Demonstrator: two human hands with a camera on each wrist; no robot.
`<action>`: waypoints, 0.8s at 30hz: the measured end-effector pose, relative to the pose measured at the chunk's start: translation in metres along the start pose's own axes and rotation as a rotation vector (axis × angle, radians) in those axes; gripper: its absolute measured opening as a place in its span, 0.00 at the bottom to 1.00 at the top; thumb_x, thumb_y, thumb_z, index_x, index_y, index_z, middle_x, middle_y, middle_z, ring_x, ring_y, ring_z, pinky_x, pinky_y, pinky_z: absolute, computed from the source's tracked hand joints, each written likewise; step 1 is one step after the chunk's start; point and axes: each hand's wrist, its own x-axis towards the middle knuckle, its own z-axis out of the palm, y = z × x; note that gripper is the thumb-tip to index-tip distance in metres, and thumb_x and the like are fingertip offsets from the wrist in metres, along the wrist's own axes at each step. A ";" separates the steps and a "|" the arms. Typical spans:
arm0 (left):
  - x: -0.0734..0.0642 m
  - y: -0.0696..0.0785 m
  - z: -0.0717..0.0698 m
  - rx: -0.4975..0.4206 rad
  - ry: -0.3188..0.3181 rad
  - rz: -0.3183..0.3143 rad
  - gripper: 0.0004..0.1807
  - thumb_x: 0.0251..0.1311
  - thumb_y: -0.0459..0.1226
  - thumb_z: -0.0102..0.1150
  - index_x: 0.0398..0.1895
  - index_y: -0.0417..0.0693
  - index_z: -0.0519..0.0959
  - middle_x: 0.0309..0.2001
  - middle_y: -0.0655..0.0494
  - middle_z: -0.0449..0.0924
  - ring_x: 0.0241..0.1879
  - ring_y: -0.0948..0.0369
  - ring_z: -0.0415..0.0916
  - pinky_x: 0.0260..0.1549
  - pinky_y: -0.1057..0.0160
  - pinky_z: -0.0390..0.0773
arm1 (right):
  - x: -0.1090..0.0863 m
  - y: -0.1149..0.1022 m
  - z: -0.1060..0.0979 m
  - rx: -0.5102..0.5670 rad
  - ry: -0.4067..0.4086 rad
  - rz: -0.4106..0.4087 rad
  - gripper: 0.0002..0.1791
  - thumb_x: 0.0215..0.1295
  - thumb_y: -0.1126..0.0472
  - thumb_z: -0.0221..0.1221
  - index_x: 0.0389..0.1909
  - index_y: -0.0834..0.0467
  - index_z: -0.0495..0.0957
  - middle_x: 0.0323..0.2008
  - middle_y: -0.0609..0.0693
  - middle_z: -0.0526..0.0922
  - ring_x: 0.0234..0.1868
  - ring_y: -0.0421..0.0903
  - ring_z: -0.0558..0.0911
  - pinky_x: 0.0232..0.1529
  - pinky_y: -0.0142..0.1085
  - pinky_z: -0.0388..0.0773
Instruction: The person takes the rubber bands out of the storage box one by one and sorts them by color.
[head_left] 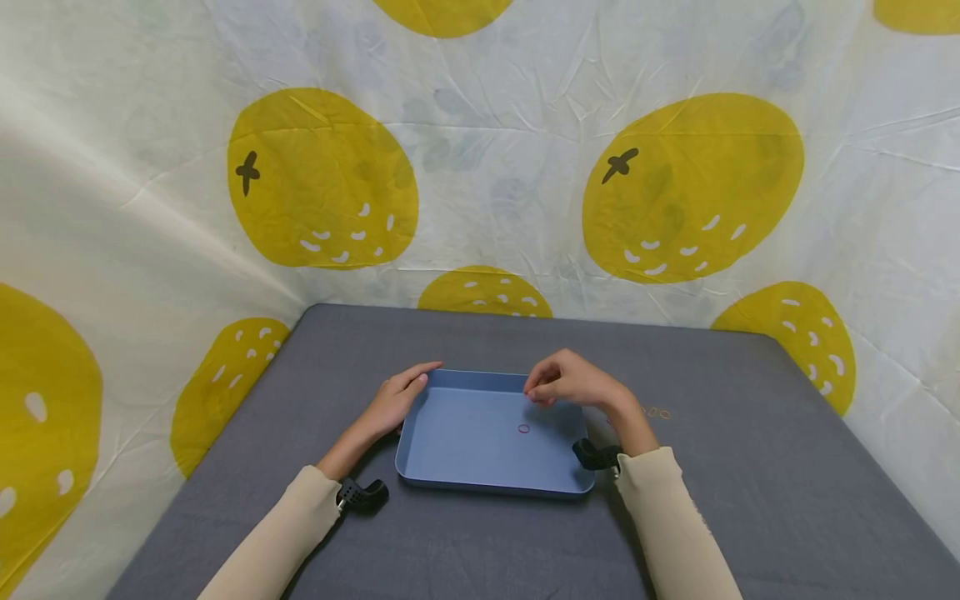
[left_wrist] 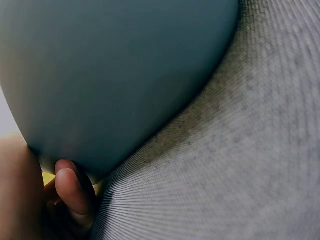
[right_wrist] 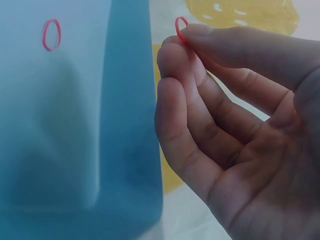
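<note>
A blue rectangular tray [head_left: 461, 437] lies before me on the grey cloth. At its far left corner my left hand [head_left: 393, 400] holds the side wall; in the left wrist view its fingertips [left_wrist: 71, 192] show against the tray's outer side. My right hand [head_left: 573, 382] is over the tray's far right part. Between thumb and forefinger it pinches a small red rubber band [right_wrist: 181, 30], whose loop sticks out past the fingertips. Another red rubber band [head_left: 523, 429] rests on the tray floor, below and left of the right hand.
Several small yellow-orange bands [head_left: 655, 412] lie on the grey tablecloth [head_left: 720, 467] to the right of the tray, partly behind the right wrist. A white curtain [head_left: 498, 208] with yellow fruit prints hangs behind the table and along its sides.
</note>
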 end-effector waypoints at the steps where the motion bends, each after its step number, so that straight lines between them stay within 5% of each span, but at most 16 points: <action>1: 0.000 0.000 0.000 0.000 0.000 0.000 0.23 0.83 0.46 0.41 0.75 0.60 0.72 0.74 0.52 0.72 0.73 0.48 0.68 0.70 0.39 0.66 | -0.001 0.000 -0.001 0.000 0.004 0.000 0.10 0.69 0.65 0.65 0.41 0.71 0.86 0.35 0.66 0.88 0.32 0.51 0.82 0.43 0.53 0.84; 9: 0.000 0.000 0.001 0.002 0.007 -0.003 0.22 0.83 0.45 0.41 0.74 0.61 0.72 0.74 0.51 0.72 0.70 0.48 0.71 0.67 0.41 0.69 | -0.017 0.002 -0.015 -0.007 0.034 0.017 0.10 0.70 0.65 0.65 0.42 0.70 0.86 0.31 0.60 0.87 0.34 0.64 0.81 0.37 0.45 0.81; 24: 0.000 0.002 0.001 0.019 0.014 -0.012 0.22 0.83 0.46 0.41 0.74 0.61 0.73 0.74 0.51 0.72 0.69 0.49 0.72 0.66 0.42 0.69 | -0.057 0.027 -0.045 -0.033 0.092 0.095 0.08 0.68 0.65 0.66 0.41 0.68 0.86 0.30 0.61 0.86 0.32 0.56 0.82 0.37 0.42 0.81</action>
